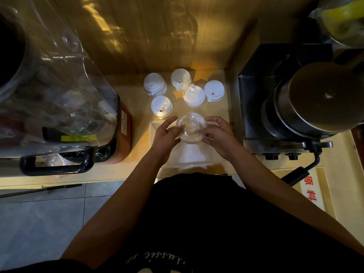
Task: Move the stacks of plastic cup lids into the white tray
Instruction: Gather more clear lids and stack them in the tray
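A stack of clear plastic cup lids [190, 128] is held between both hands above the white tray [155, 127] on the wooden counter. My left hand [165, 135] grips its left side and my right hand [217, 134] grips its right side. Beyond the tray stand several stacks of white lids: one at the back left [155, 84], one at the back middle [180, 78], one in the centre [194, 95], one at the right [214, 90] and one nearest the tray [161, 106]. Much of the tray is hidden by my hands and the clear stack.
A large blender with a clear cover [59, 91] and a black handle [57, 166] stands at the left. A black machine with a steel pot [315, 99] stands at the right. A wooden wall [157, 32] backs the counter. The counter's front edge lies just below the tray.
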Demonstrator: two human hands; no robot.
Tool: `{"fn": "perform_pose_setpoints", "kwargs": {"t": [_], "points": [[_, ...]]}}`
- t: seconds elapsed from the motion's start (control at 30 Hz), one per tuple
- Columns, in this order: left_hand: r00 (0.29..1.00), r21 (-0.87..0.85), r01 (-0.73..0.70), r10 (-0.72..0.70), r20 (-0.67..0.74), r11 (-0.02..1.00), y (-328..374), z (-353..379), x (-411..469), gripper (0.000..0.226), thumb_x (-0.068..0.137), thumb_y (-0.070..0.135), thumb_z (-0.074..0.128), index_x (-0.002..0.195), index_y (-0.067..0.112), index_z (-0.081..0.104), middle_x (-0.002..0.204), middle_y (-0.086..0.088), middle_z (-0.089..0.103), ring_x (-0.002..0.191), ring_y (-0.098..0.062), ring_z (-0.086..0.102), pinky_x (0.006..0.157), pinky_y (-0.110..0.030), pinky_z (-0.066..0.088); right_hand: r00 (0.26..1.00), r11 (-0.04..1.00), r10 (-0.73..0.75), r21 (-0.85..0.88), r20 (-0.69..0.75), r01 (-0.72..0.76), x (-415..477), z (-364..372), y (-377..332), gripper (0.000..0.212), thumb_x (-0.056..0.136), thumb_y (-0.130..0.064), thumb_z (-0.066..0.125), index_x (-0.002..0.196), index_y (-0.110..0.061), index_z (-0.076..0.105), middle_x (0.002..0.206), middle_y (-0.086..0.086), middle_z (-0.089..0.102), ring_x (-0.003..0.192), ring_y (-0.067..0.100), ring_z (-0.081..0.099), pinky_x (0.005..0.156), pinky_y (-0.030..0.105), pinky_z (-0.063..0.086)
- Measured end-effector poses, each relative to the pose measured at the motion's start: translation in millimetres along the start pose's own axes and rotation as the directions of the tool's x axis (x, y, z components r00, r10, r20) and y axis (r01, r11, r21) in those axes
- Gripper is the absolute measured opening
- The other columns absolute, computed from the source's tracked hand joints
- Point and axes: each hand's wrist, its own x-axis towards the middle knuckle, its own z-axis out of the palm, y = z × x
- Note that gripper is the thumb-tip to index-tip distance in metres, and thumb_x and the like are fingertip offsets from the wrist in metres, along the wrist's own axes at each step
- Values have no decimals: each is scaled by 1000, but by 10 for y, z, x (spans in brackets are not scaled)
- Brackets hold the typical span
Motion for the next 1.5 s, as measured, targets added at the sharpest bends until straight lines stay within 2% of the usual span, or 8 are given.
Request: {"fn": "perform_pose_setpoints", "kwargs": {"t": [0.17, 0.3, 0.63, 0.83, 1.0, 1.23, 1.37, 1.5], "points": [[995, 33, 66, -64, -79, 997, -201, 29, 95, 36, 89, 8, 64, 122, -6, 57, 101, -16, 64, 93, -23, 60, 86, -34, 53, 998, 1000, 5, -13, -61, -6, 71, -48, 93, 44, 73, 9, 68, 109, -15, 58, 99, 12, 65, 94, 25, 63, 74, 32, 53], [981, -10, 134, -134, -138, 991, -296, 70, 135, 32, 89, 6, 66, 119, -4, 59, 95, -16, 60, 84, -23, 56, 75, -30, 51, 993, 999, 23, -42, -117, -28, 163, -86, 185, 38, 77, 7, 67, 109, -12, 60, 105, 12, 61, 96, 24, 61, 75, 33, 54], [946, 47, 238, -220, -240, 970, -461, 60, 182, 42, 87, 14, 67, 126, 1, 58, 101, -13, 62, 90, -23, 59, 88, -38, 55, 970, 980, 69, -169, -232, -110, 329, -78, 351, 28, 81, 2, 59, 104, -13, 64, 100, 8, 62, 98, 28, 60, 89, 42, 54], [917, 23, 238, -216, -336, 971, -458, -35, 192, 34, 85, 2, 62, 118, -6, 61, 81, -10, 59, 68, -19, 54, 75, -33, 51, 985, 967, 86, -224, -148, -118, 367, 10, 390, 25, 82, 0, 60, 100, -17, 64, 106, 9, 63, 101, 25, 61, 90, 41, 54], [879, -56, 246, -247, -408, 968, -504, -94, 215, 27, 85, 1, 64, 111, -3, 60, 96, -15, 59, 84, -23, 57, 84, -33, 53, 990, 954, 87, -277, -111, -115, 440, 79, 429, 28, 84, 2, 59, 109, -11, 63, 98, 5, 60, 92, 19, 59, 81, 32, 54], [802, -192, 277, -336, -494, 942, -577, -225, 310, 28, 84, 4, 69, 112, 1, 66, 87, -8, 65, 90, -24, 62, 93, -34, 54, 991, 897, 96, -425, -88, -124, 608, 233, 522, 36, 71, -8, 64, 106, -16, 69, 107, 7, 70, 99, 25, 68, 91, 42, 57], [791, -128, 299, -320, -521, 946, -571, -238, 310, 29, 89, 6, 65, 118, 2, 63, 104, -2, 61, 94, -17, 57, 65, -15, 46, 993, 866, 99, -485, -70, -120, 677, 328, 534, 34, 63, -17, 62, 93, -30, 70, 108, 1, 71, 104, 21, 66, 98, 46, 53], [786, -184, 309, -360, -503, 933, -542, -228, 348, 35, 92, 6, 56, 126, -3, 57, 98, -8, 55, 92, -23, 50, 83, -30, 42, 996, 832, 86, -548, -35, -91, 733, 408, 558, 35, 65, -19, 61, 98, -29, 68, 109, 0, 70, 105, 19, 66, 98, 45, 52]]}}
